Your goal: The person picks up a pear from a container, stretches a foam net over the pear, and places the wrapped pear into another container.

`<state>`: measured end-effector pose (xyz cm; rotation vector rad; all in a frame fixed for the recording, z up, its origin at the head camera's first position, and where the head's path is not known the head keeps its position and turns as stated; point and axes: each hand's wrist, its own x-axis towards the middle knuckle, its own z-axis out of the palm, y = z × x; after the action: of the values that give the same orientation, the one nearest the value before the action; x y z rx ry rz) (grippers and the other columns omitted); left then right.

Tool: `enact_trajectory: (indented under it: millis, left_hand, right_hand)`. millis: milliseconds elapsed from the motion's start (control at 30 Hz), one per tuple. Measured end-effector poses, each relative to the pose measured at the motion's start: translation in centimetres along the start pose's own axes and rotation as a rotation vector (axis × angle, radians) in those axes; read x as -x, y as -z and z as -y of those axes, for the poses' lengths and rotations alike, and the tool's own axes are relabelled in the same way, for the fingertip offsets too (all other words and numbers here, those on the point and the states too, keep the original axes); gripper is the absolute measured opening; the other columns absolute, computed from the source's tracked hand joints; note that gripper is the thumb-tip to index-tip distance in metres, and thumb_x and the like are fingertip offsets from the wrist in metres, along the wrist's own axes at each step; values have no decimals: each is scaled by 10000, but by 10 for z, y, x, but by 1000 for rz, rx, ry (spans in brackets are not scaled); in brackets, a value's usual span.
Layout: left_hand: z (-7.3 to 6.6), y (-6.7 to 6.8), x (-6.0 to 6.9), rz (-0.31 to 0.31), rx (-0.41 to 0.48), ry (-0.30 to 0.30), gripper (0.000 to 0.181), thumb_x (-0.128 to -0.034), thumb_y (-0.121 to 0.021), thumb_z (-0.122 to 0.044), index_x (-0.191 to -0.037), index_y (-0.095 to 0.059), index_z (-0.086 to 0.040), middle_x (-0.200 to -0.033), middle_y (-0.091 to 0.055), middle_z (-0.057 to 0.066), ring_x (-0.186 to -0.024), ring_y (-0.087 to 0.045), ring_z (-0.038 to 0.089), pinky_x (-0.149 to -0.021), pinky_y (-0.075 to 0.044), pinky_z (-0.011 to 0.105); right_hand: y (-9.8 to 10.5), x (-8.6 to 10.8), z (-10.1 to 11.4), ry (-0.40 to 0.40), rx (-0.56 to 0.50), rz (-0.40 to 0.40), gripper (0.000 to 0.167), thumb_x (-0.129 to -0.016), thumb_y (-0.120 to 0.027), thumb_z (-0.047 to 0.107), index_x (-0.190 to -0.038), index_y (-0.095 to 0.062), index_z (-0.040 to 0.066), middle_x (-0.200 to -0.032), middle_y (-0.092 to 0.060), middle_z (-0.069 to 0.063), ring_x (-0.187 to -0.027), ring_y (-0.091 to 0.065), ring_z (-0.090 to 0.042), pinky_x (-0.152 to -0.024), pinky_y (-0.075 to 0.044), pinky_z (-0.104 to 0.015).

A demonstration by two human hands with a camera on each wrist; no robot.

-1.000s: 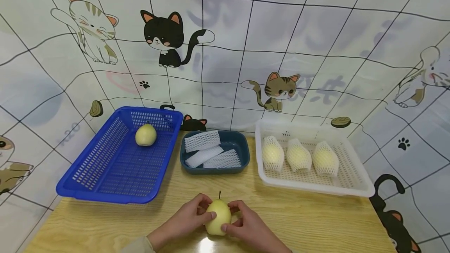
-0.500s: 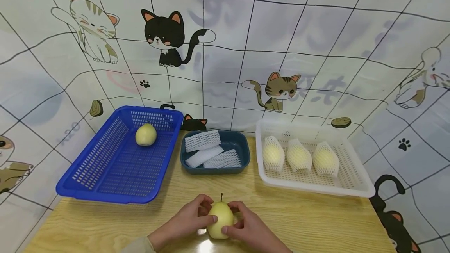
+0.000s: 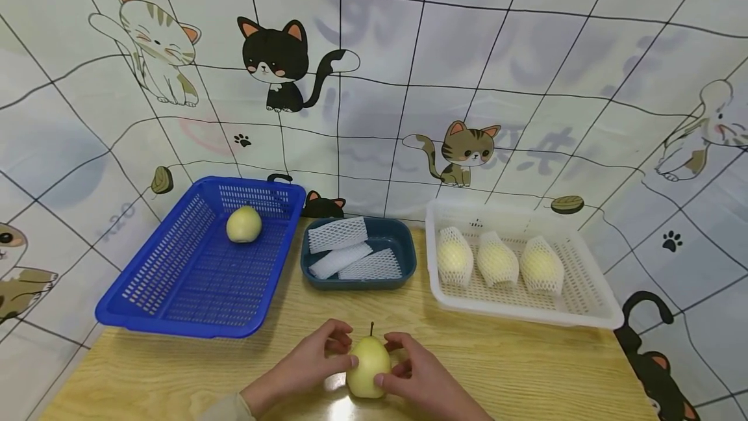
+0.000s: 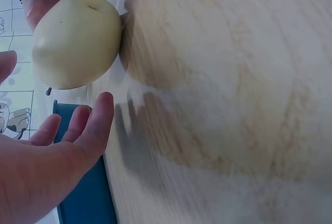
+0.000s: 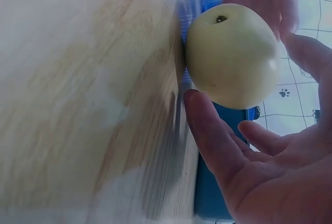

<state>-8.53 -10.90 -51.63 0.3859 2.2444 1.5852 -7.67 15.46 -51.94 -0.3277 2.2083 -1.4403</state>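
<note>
A pale yellow pear [image 3: 369,369] is at the table's near edge, its stem pointing up and away from me in the head view. My left hand [image 3: 310,359] is on its left side. Its fingers [image 4: 98,120] are spread and stand off the pear's skin in the left wrist view. On the other side is my right hand [image 3: 426,372], likewise spread, with its thumb [image 5: 306,50] close by the pear; I cannot tell whether it touches. The pear's blossom end shows in both wrist views. Whether its underside fully rests on the wood is unclear.
A blue basket [image 3: 193,327] with one bare pear [image 3: 243,225] stands at the left. Behind the hands, a dark teal tray [image 3: 359,284] holds several white foam net sleeves [image 3: 337,234]. At the right, a white basket [image 3: 514,314] contains three net-covered pears [image 3: 497,260].
The pear has shifted slightly right and nearer to me. Both hands have since spread a little, their thumbs moving outward from its sides.
</note>
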Motion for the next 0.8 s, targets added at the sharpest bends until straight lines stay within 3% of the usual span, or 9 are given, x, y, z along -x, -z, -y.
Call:
enact_trajectory:
  millis: [167, 333, 500, 600, 700, 800]
  left_hand:
    - [-4, 2, -2, -26, 21, -22, 536, -956, -717, -278, -1354, -521, 24, -1229, -613, 130, -1157, -617, 311, -939, -527, 410]
    - [-8, 5, -6, -159, -47, -96, 462, -1017, -669, -301, -1361, -557, -12, -1303, -636, 130, -1224, -605, 314, -955, -535, 400]
    - [-16, 12, -14, -377, -271, -312, 417, -984, -708, -230, -1355, -609, -68, -1359, -623, 68, -1253, -593, 284, -977, -529, 471]
    - [-24, 17, -22, -469, -430, -423, 456, -966, -724, -235, -1377, -606, -76, -1437, -565, 93, -1321, -541, 298, -1025, -491, 534]
    - [-33, 23, -33, -495, -545, -443, 531, -986, -698, -323, -1434, -569, -68, -1560, -461, 145, -1457, -397, 373, -1116, -389, 612]
    - [-42, 28, -48, -472, -617, -382, 653, -1006, -642, -415, -1521, -484, -47, -1645, -325, 198, -1521, -212, 481, -1152, -249, 711]
  right_hand:
    - [4, 1, -1, 24, 10, 2, 703, -940, -772, 380, -1471, -471, 30, -1446, -529, -168, -1094, -645, -259, -864, -575, -382]
    - [9, 5, 6, 76, 110, -76, 682, -987, -699, 430, -1496, -457, 45, -1482, -522, -157, -1234, -588, -345, -952, -534, -489]
    - [15, 8, 17, 170, 244, -255, 641, -999, -674, 441, -1529, -455, 154, -1520, -523, -58, -1325, -542, -359, -1039, -469, -582]
    - [20, 8, 21, 241, 322, -346, 623, -1012, -657, 415, -1559, -444, 208, -1549, -503, -10, -1354, -529, -355, -1058, -447, -606]
    - [26, 8, 22, 358, 428, -398, 637, -1025, -636, 343, -1602, -392, 230, -1600, -446, -33, -1408, -475, -365, -1066, -432, -623]
    - [33, 7, 23, 488, 491, -386, 683, -1023, -614, 237, -1638, -316, 227, -1664, -339, -38, -1504, -334, -339, -1155, -361, -553]
